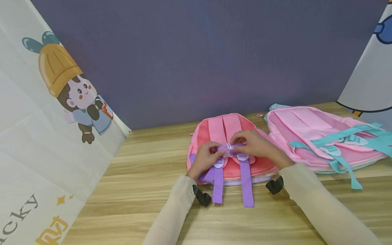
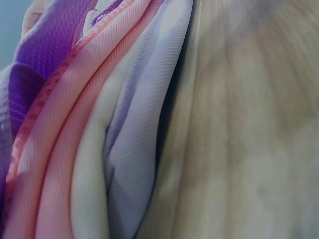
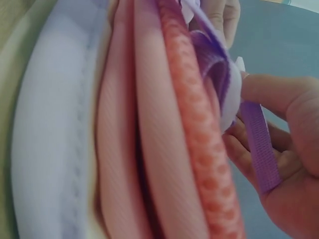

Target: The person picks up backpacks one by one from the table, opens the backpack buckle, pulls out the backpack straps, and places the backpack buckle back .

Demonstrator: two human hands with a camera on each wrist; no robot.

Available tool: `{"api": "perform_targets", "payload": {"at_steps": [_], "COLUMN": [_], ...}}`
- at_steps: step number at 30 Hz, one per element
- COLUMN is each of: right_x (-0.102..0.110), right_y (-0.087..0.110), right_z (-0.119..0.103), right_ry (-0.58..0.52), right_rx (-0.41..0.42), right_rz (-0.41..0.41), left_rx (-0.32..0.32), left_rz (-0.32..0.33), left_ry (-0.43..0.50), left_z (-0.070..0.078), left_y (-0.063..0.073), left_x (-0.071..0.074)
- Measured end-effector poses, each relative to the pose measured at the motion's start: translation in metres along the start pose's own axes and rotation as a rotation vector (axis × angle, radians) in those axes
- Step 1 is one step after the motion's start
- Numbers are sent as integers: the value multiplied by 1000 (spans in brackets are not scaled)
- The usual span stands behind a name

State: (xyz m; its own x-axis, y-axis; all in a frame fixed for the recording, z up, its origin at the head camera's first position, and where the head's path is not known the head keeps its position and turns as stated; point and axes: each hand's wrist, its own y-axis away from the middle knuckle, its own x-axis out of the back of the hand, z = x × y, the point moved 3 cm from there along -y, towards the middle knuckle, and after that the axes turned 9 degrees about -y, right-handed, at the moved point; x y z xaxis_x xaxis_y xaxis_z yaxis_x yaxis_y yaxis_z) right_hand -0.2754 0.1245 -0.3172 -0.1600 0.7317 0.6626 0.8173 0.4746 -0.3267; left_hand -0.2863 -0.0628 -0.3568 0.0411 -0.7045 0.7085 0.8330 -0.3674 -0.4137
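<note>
A coral-pink backpack (image 1: 200,134) lies on the table with its shoulder-strap side up. Across it runs a purple chest strap with a white plastic buckle (image 1: 228,149) at its middle. My left hand (image 1: 205,158) pinches the strap left of the buckle between thumb and fingers. From the other side my right hand (image 1: 254,144) pinches the strap close to the buckle. In the right wrist view a purple strap end (image 3: 262,154) lies across the right palm. Fingertips partly cover the buckle. Two purple webbing tails (image 1: 218,187) hang toward the table's front.
A light pink backpack (image 1: 306,124) with teal straps (image 1: 346,163) lies to the right, against the coral one. Behind the wooden table (image 1: 147,180) stands a dark grey-blue panel (image 1: 183,61). A white printed sheet (image 1: 30,136) borders the left side.
</note>
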Motion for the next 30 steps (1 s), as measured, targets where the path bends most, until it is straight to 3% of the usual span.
{"api": "perform_targets", "payload": {"at_steps": [7, 16, 30], "right_x": [5, 9, 19], "right_y": [1, 2, 3], "right_z": [-1, 0, 2], "right_ry": [15, 18, 64], "right_rx": [-16, 4, 23], "right_rz": [8, 10, 57], "left_rx": [5, -35, -10], "left_rz": [15, 31, 34], "left_ry": [-1, -5, 16], "left_z": [-1, 0, 0], "left_y": [0, 0, 0], "left_x": [0, 0, 2]}}
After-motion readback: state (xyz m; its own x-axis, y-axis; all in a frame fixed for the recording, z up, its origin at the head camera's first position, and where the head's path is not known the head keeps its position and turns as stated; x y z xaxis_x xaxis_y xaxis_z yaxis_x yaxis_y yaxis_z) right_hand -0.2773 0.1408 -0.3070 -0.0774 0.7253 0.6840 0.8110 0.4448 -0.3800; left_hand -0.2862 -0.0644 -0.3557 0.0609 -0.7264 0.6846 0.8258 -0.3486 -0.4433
